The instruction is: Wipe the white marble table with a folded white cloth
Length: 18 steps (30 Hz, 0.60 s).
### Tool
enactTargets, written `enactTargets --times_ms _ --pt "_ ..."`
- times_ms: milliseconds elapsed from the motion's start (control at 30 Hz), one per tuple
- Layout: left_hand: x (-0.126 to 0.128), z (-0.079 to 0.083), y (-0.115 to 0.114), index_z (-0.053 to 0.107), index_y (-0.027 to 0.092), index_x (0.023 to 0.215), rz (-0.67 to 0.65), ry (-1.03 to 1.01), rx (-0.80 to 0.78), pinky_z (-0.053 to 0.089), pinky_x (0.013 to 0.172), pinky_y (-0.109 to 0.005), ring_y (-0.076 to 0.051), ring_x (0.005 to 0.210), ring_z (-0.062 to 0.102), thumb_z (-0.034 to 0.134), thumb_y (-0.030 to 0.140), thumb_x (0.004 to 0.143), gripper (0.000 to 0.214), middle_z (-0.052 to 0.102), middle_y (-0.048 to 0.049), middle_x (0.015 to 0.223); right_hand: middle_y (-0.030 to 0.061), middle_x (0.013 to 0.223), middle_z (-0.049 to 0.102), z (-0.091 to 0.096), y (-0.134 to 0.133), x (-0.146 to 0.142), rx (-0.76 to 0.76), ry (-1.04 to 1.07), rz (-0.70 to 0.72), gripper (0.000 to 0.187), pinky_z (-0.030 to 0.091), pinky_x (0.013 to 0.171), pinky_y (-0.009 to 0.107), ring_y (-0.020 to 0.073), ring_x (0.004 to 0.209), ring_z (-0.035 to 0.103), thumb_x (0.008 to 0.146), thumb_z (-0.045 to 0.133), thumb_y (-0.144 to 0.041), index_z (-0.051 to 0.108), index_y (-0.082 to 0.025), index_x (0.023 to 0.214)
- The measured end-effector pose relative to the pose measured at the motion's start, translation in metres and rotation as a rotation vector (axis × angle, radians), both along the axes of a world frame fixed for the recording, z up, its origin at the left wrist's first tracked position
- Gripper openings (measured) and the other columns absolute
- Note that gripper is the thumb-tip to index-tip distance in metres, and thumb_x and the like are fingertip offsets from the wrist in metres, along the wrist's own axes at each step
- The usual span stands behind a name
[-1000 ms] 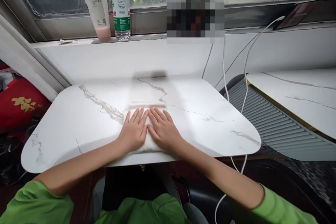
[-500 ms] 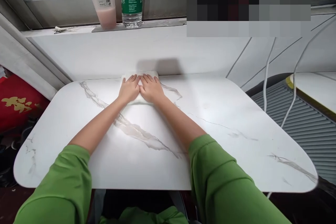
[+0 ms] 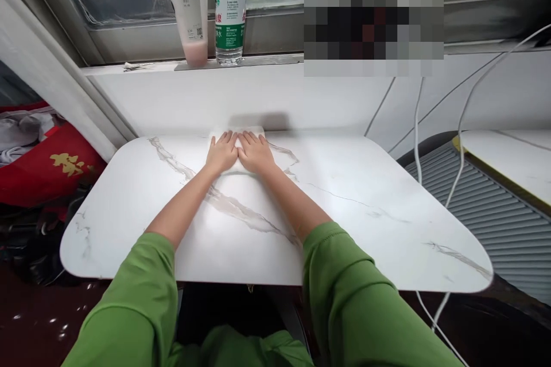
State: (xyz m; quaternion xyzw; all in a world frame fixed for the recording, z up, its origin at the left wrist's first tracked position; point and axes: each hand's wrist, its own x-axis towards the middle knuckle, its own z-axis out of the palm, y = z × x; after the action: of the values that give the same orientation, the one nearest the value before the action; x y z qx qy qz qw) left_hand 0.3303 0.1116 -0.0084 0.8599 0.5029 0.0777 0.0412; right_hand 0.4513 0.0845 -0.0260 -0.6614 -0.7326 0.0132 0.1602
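Observation:
My left hand (image 3: 222,152) and my right hand (image 3: 255,152) lie side by side, palms down and fingers stretched flat, on a white folded cloth (image 3: 263,132) at the far edge of the marble-patterned table (image 3: 353,212). The hands cover most of the cloth; only its far rim shows against the white wall. Both arms are stretched out, in green sleeves.
On the window sill stand a plastic cup with a pink drink (image 3: 190,8) and a water bottle with a green label (image 3: 230,8). White cables (image 3: 460,126) hang at the right beside a grey slatted unit (image 3: 508,229). Red fabric (image 3: 55,166) lies at the left.
My hands slid the cloth from the near edge of the table to its far edge a second ago; over the last half second they stay there while the view shifts slightly.

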Motion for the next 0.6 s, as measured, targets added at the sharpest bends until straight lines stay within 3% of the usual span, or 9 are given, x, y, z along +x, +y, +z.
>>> enactTargets --times_ms 133,400,500,600 --pt "-0.016 0.0 -0.046 0.03 0.013 0.149 -0.007 -0.004 -0.017 0.013 0.119 -0.046 -0.02 0.145 0.021 0.027 0.019 0.095 0.054 0.026 -0.0091 0.157 0.0125 0.154 0.034 0.0 -0.049 -0.014 -0.004 -0.031 0.005 0.056 0.016 0.117 0.045 0.0233 0.142 0.028 0.095 0.027 -0.027 0.034 -0.006 0.147" --pt "-0.068 -0.002 -0.164 0.032 0.012 0.147 -0.095 -0.008 0.005 0.014 0.119 -0.051 -0.022 0.145 0.022 0.025 0.021 0.095 0.054 0.029 -0.0102 0.155 0.0171 0.15 0.038 -0.005 -0.172 -0.058 0.095 -0.055 0.022 0.055 0.017 0.116 0.048 0.0278 0.141 0.031 0.096 0.029 -0.027 0.039 -0.004 0.145" --pt "-0.085 -0.004 -0.193 0.034 0.013 0.147 -0.095 -0.024 0.053 0.016 0.118 -0.051 -0.023 0.145 0.023 0.024 0.02 0.095 0.053 0.03 -0.0105 0.155 0.0178 0.15 0.038 -0.005 -0.198 -0.07 0.137 -0.06 0.074 0.054 0.018 0.116 0.049 0.0288 0.141 0.031 0.096 0.029 -0.027 0.04 -0.003 0.144" --pt "-0.096 -0.004 -0.202 0.035 0.014 0.147 -0.093 -0.028 0.067 0.018 0.118 -0.051 -0.023 0.144 0.024 0.025 0.02 0.095 0.053 0.031 -0.0102 0.155 0.0192 0.15 0.037 -0.003 -0.205 -0.079 0.136 -0.056 0.113 0.054 0.019 0.115 0.05 0.0302 0.141 0.031 0.096 0.03 -0.026 0.04 -0.002 0.143"
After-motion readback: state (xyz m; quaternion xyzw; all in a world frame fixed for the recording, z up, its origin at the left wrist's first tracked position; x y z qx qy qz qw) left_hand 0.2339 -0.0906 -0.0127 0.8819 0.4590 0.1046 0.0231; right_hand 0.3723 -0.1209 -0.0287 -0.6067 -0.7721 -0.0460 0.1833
